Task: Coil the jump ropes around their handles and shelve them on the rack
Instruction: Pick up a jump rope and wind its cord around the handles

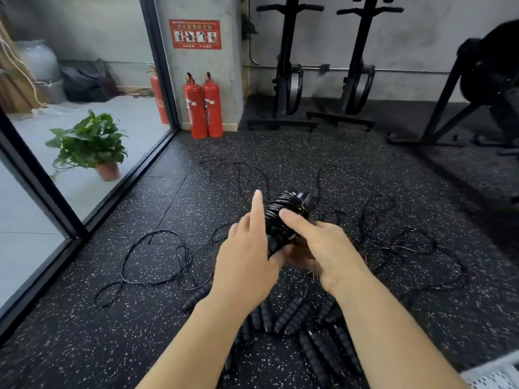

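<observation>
The coil [286,217] sits just past frame centre, held off the floor [112,332] between both hands: black rope wound in tight turns round a paired set of handles, whose caps poke out at 1 o'clock. The step in hand looks like finishing and locking this wrap. To do it well, I would pin the last turns under one finger so they cannot spring loose, lay each new turn beside the one before rather than across it, and tuck the end under a taut turn before letting go. A strand near the caps may be the free tail, but I cannot tell. The right hand [323,248] comes in from 5 o'clock and holds the coil, its forefinger laid flat along the turns and its other fingers curled below. The left hand [247,254] comes from 7 o'clock, forefinger straight up and free, thumb against the lower handle; its other fingers are hidden, so I cannot tell its grip. Loose ropes [184,256] sprawl from 9 to 3 o'clock, and unwound handles [292,318] lie at 6 o'clock. The rack is out of view.
</observation>
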A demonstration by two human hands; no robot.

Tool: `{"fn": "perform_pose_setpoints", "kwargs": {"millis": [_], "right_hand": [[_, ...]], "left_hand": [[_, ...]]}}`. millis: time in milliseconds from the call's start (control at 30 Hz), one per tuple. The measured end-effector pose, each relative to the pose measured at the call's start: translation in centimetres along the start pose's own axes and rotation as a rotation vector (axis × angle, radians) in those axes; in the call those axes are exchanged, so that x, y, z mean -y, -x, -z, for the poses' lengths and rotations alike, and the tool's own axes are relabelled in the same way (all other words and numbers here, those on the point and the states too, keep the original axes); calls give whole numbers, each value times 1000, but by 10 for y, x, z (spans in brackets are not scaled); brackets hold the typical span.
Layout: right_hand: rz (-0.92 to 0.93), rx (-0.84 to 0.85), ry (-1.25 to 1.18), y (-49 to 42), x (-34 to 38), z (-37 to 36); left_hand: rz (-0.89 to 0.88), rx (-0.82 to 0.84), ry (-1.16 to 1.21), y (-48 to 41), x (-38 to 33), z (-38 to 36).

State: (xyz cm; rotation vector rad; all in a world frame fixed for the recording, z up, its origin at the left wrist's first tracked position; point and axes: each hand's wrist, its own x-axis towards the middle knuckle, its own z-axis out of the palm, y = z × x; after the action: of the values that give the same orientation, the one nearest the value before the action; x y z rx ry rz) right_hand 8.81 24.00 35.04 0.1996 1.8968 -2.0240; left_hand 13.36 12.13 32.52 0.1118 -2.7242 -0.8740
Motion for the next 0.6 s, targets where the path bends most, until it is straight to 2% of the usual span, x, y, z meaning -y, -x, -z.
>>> {"fn": "perform_pose_setpoints", "kwargs": {"millis": [100,233,367,433,500,600], "right_hand": [[52,-102,14,-6,-5,5],[36,-125,-13,-17,-12,19],[17,-97,-58,-16,-16,42],[34,-74,-31,-6,-19,54],[54,-49,31,7,-24,63],[49,-59,75,28,-28,79]], "left_hand": [[13,26,111,-1,-4,-7],[114,97,385,-4,-8,-14],[383,115,814,-14,-17,-20],[523,211,979,-16,-18,-24],[533,322,1010,-11,-27,-26],[493,378,956,0,-51,-28]]}}
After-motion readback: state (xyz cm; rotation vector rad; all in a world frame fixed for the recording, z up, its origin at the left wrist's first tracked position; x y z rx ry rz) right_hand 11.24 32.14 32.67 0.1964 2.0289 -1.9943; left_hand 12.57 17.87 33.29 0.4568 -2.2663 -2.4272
